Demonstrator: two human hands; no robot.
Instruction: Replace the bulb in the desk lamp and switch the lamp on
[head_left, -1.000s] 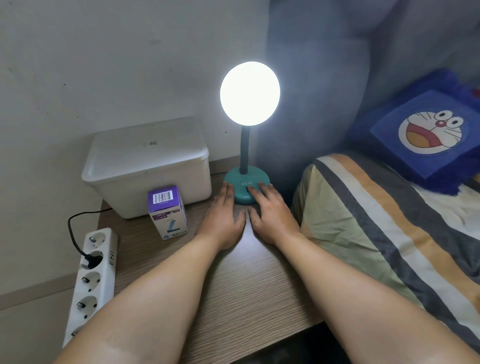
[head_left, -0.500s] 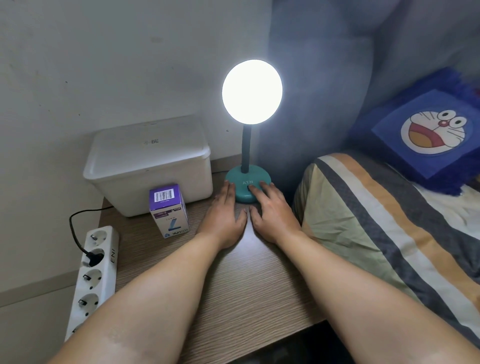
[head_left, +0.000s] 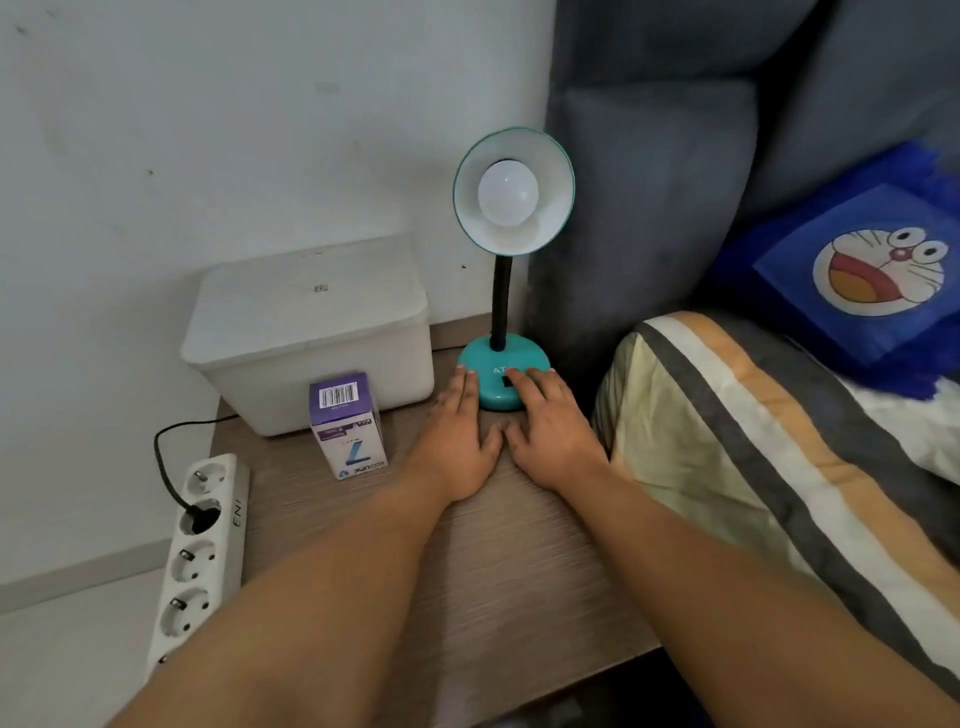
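A teal desk lamp (head_left: 500, 366) stands at the back of the wooden bedside table (head_left: 498, 571). Its round shade faces me, and the white bulb (head_left: 507, 193) inside is dark. My left hand (head_left: 457, 439) lies flat on the table, fingertips touching the left edge of the lamp base. My right hand (head_left: 550, 426) lies flat beside it, with its fingers resting on the base over the black switch. Neither hand holds anything. A purple and white bulb box (head_left: 347, 423) stands upright to the left of my left hand.
A white lidded plastic box (head_left: 311, 332) sits against the wall behind the bulb box. A white power strip (head_left: 200, 551) with a black plug lies at the table's left edge. A striped pillow (head_left: 769, 467) and a blue cartoon cushion (head_left: 862, 275) lie on the right.
The lamp was lit in both earlier frames and is now off. My hands stay in nearly the same place at the base.
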